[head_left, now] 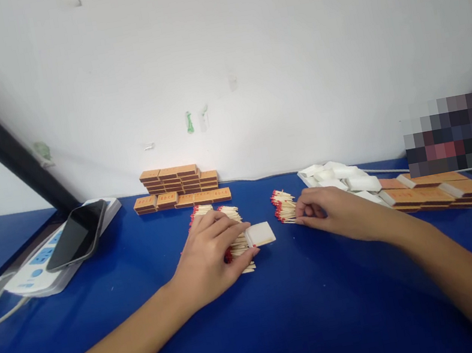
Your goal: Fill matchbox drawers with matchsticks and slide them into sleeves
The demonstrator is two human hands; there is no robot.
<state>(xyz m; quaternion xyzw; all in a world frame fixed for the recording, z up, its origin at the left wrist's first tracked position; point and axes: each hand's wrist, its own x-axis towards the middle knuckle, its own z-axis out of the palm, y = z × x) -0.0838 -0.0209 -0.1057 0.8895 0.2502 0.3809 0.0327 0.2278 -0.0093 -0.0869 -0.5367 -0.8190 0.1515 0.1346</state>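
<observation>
In the head view, my left hand (213, 256) pinches a small white matchbox tray (261, 234) by its left end, between thumb and index finger. Beneath that hand lies a pile of red-tipped matches (247, 267), partly hidden by the fingers. Farther right, my right hand (327, 212) has its fingers closed at the stick ends of a second, smaller heap of matches (285, 207). The red heads of this heap point left. How many sticks are between the right fingertips I cannot make out.
Orange matchboxes (179, 180) stand stacked by the wall at back left. White trays (345, 175) lie heaped at the right, with more orange matchboxes (431, 194) beside them. A phone (79, 234) rests on a white power strip (38, 284) at the left, with cables.
</observation>
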